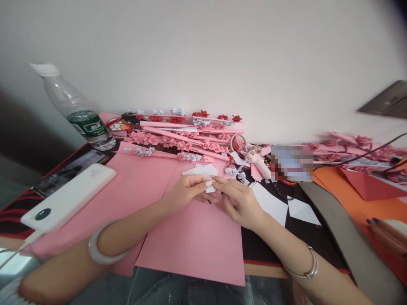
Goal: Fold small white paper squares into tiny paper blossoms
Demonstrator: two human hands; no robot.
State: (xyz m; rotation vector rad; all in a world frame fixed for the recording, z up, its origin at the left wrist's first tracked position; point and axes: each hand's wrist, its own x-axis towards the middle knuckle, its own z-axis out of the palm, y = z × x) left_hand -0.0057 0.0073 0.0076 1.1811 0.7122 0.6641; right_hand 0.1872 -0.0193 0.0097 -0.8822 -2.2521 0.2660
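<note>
My left hand (190, 189) and my right hand (239, 201) meet over a pink paper sheet (193, 250), thumbs and fingers pinched together. Between the fingertips is a small piece of white paper (210, 185), partly covered by the fingers, so its exact folded shape cannot be made out. Just behind the fingertips lie white paper pieces (199, 170) on the pink sheet. To the right of my right hand are a larger white sheet (270, 204) and a white paper square (303, 211) on the dark mat.
Pink paper stems with paper flowers (184, 144) line the wall. A glue gun (257, 162) and a tape roll (238, 142) lie before them. At left are a water bottle (79, 110), a phone (71, 171) and a white power bank (68, 197). Another person's hand (389, 235) rests at right.
</note>
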